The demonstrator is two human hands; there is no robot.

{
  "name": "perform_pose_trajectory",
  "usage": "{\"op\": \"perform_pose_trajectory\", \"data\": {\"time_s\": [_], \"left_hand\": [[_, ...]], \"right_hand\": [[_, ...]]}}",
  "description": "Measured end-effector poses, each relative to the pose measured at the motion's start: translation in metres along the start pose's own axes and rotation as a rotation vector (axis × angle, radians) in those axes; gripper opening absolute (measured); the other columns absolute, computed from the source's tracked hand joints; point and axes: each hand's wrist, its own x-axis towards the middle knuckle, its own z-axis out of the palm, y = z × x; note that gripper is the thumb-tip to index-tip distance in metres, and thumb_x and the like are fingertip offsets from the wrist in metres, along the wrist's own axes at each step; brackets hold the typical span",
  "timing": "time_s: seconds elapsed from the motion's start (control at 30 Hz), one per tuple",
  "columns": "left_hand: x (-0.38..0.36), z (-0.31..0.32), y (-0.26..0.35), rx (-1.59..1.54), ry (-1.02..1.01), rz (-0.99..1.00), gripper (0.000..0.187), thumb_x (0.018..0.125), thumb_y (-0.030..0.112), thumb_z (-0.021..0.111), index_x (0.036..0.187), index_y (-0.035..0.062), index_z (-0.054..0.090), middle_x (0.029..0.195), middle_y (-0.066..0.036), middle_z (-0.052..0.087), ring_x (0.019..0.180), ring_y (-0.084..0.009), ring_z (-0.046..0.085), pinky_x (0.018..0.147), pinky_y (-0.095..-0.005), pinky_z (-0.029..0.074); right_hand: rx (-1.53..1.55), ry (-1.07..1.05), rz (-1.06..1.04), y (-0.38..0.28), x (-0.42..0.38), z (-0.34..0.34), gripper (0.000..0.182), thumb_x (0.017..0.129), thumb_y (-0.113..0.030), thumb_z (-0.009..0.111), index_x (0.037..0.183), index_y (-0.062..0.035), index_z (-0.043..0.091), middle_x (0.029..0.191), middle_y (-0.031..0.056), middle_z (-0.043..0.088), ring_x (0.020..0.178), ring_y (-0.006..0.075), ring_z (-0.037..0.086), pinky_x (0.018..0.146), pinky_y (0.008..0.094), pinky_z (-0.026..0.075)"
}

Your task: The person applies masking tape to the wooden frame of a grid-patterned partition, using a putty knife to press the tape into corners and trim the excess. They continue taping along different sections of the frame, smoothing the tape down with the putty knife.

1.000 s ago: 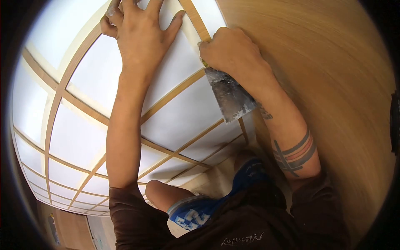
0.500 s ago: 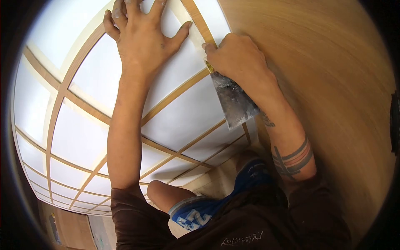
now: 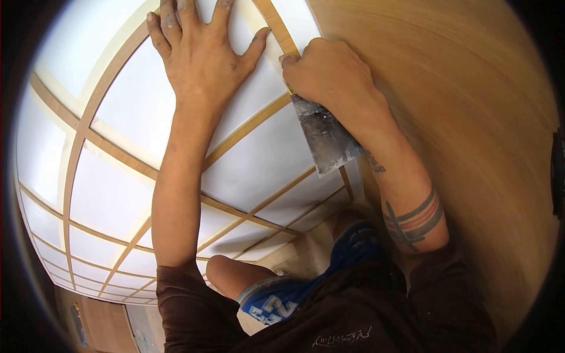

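Observation:
My left hand [image 3: 203,59] lies with fingers spread against a white panel [image 3: 132,100] crossed by a lattice of wooden strips [image 3: 253,129]. To its right, my right hand [image 3: 329,73] is closed round the handle of a putty knife. The wide metal blade of the putty knife [image 3: 326,138] is smeared with dark and pale residue and points down toward my right forearm. My right fingers are beside a wooden strip near the panel's right edge. Most of the handle is hidden by the hand.
A wood-grained board [image 3: 465,117] fills the right side, meeting the lattice panel at an edge. Below are my legs in blue shorts [image 3: 276,300]. Brown boards [image 3: 106,323] show at the lower left, and a dark object [image 3: 557,173] is at the far right.
My right hand and the putty knife have shifted slightly up and to the left. My left hand stays in nearly the same place, its fingers slightly more spread.

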Motion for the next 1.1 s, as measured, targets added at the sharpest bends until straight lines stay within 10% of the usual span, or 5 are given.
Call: {"op": "perform_pose_trajectory", "data": {"time_s": [0.47,0.73,1.1], "left_hand": [[-0.019,-0.001,0.006,0.021,-0.220,0.121,0.102,0.094,0.055,0.072,0.171,0.0030,0.028,0.179,-0.017,0.023,0.168,-0.0385,0.012,0.134,-0.0633,-0.001],[-0.021,0.005,0.000,-0.075,-0.174,0.165,0.102,0.094,0.055,0.072,0.171,0.0027,0.028,0.179,-0.018,0.025,0.167,-0.0407,0.013,0.136,-0.0592,0.008],[-0.020,0.002,0.010,0.048,-0.194,0.106,0.100,0.094,0.054,0.073,0.170,0.0037,0.031,0.177,-0.020,0.027,0.166,-0.0416,0.015,0.135,-0.0601,0.008]], "right_hand": [[-0.001,-0.059,0.031,0.003,-0.008,-0.003,0.048,0.100,-0.039,0.060,0.100,0.0044,0.082,0.102,0.0334,0.077,0.100,0.0513,0.075,0.093,0.0534,0.060],[0.272,0.051,-0.108,0.035,-0.056,0.014,0.062,0.105,-0.047,0.065,0.071,0.0049,0.070,0.059,0.0270,0.059,0.059,0.0463,0.065,0.061,0.0528,0.051],[0.263,0.158,-0.219,0.043,-0.058,0.023,0.060,0.104,-0.042,0.071,0.064,0.0025,0.063,0.056,0.0259,0.056,0.050,0.0447,0.057,0.051,0.0510,0.043]]}}
